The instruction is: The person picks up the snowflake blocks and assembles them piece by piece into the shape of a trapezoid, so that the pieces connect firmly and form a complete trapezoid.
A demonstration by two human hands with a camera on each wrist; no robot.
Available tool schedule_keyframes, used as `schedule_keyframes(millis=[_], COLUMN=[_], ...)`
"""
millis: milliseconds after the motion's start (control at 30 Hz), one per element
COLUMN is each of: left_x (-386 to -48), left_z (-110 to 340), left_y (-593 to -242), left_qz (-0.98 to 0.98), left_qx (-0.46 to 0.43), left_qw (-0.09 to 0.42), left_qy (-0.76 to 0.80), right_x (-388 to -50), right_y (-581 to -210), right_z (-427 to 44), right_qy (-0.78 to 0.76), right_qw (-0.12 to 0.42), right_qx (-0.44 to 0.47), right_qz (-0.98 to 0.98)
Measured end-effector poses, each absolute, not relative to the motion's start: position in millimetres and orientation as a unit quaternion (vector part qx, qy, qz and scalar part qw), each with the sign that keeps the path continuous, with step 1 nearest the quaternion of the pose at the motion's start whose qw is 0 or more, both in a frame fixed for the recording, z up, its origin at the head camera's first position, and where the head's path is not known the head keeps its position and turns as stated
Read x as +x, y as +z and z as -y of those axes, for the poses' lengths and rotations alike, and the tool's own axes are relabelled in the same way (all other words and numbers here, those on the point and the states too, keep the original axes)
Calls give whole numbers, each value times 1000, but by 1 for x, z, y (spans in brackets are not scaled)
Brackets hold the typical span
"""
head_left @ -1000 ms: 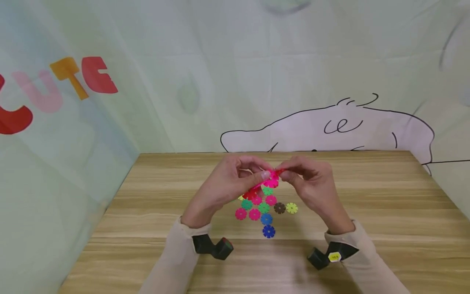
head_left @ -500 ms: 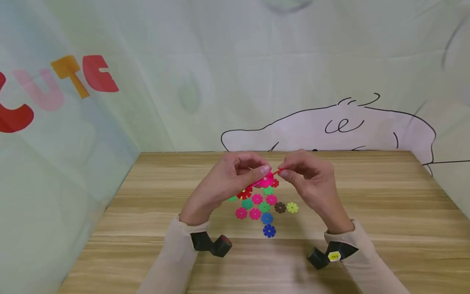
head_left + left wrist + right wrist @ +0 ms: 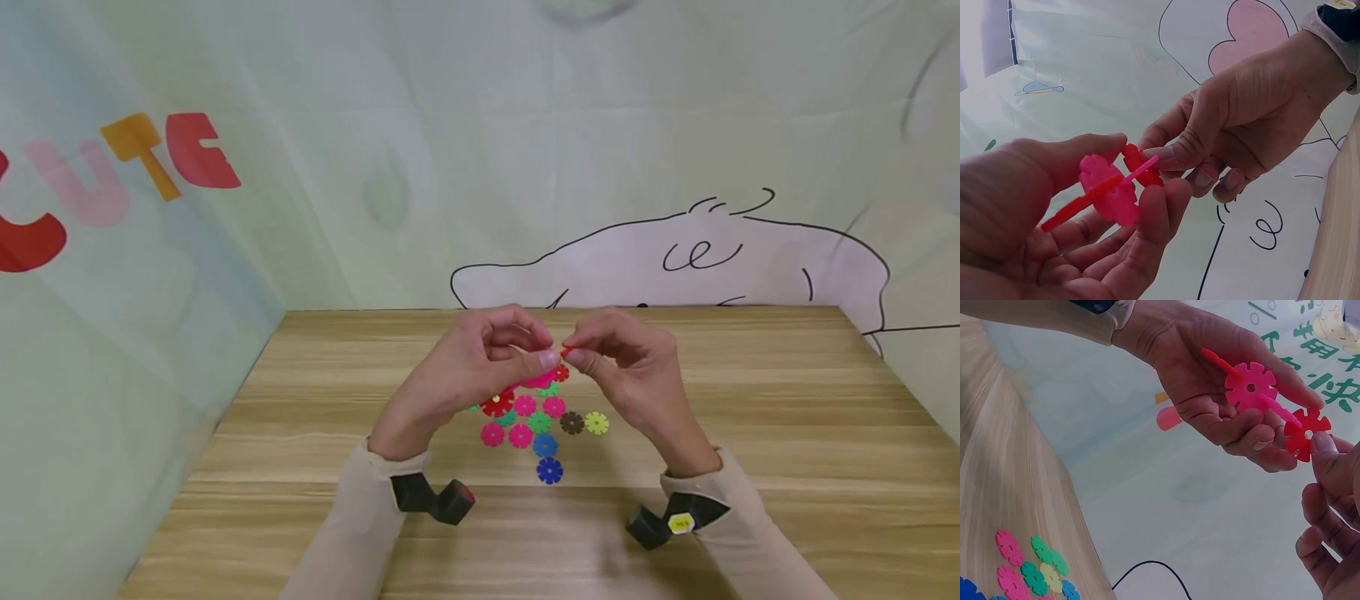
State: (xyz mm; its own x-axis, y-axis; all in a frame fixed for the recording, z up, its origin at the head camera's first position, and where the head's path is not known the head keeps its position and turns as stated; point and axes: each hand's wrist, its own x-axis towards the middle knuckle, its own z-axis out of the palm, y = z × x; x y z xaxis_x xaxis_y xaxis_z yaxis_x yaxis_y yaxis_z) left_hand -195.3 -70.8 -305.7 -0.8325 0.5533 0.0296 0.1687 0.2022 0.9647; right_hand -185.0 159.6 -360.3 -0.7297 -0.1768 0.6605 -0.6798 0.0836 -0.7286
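Observation:
Above the table, my left hand (image 3: pixel 457 375) holds a small chain of slotted, flower-shaped plastic discs. In the right wrist view, the chain shows a pink disc (image 3: pixel 1260 375) in the middle, with a red disc (image 3: pixel 1217 360) set crosswise into one side and a second pink disc (image 3: pixel 1282 411), seen edge-on, in the other. My right hand (image 3: pixel 641 358) pinches another red disc (image 3: pixel 1300 445) between thumb and index finger, against that edge-on pink disc. Left thumb and fingertips lie close around this joint. Whether the slots are fully engaged, I cannot tell.
Loose slotted discs lie on the wooden table (image 3: pixel 337 500) under my hands: pink (image 3: pixel 492 434), green (image 3: pixel 540 422), brown (image 3: pixel 572 422), yellow (image 3: pixel 597 423) and blue (image 3: pixel 549 471) ones among them. Behind the table hangs a printed cloth (image 3: pixel 420 167).
The chain in my left hand has turned, so the middle pink disc is now mostly behind the thumb. My right hand's red disc has tilted and my hands stay close together.

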Motion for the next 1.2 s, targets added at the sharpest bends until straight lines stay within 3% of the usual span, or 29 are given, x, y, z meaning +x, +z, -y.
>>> schedule_keyframes(millis=[600,1200], left_x=[-195,-195], left_z=[71,68], left_y=[-307,-310], left_qz=[-759,-761], left_qx=[225,245], left_qw=[164,153], left_qy=[589,581], right_x=[-185,-180], right_y=[-371,-440], right_z=[-166,-207], right_qy=[606,530], right_qw=[201,54], right_qx=[254,113], right_qz=[726,839])
